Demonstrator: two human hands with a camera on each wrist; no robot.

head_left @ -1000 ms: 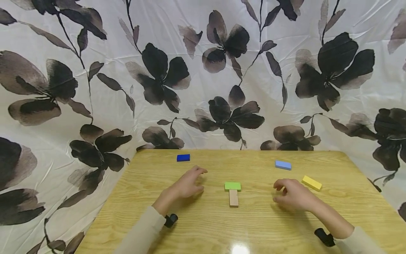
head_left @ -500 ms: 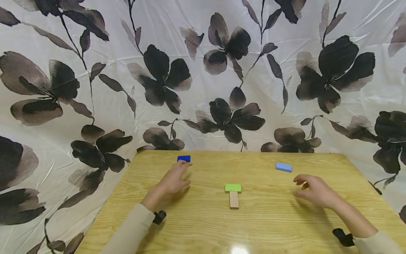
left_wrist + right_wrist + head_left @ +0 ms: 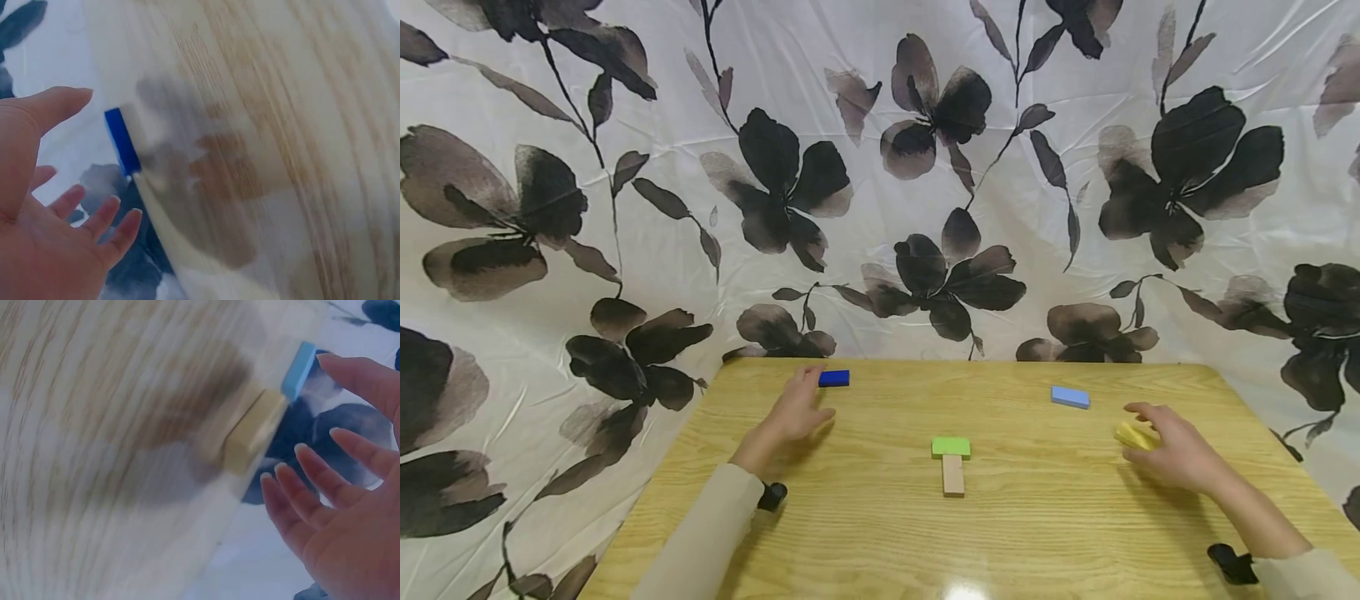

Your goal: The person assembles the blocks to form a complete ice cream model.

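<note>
My left hand (image 3: 792, 410) is at the far left of the table, fingertips beside the left end of a dark blue block (image 3: 835, 379). The left wrist view has its fingers spread and the thumb reaching toward that block (image 3: 123, 144), with a gap between. On the other side, my right hand (image 3: 1186, 450) hovers around a yellow block (image 3: 1132, 435), partly covering it in the head view. Seen from the right wrist, the fingers are extended and apart from the yellow block (image 3: 255, 432), which lies on the wood. Both hands hold nothing.
Mid-table, a lime green block (image 3: 951, 448) lies crosswise against the far end of a light wooden block (image 3: 952, 477), forming a T. A light blue block (image 3: 1070, 397) lies behind the yellow one. A floral cloth (image 3: 865, 192) hangs behind the wooden table (image 3: 880, 542).
My left hand has moved left and away from me to the dark blue block. My right hand has moved right to the yellow block. The blocks stay where they were.
</note>
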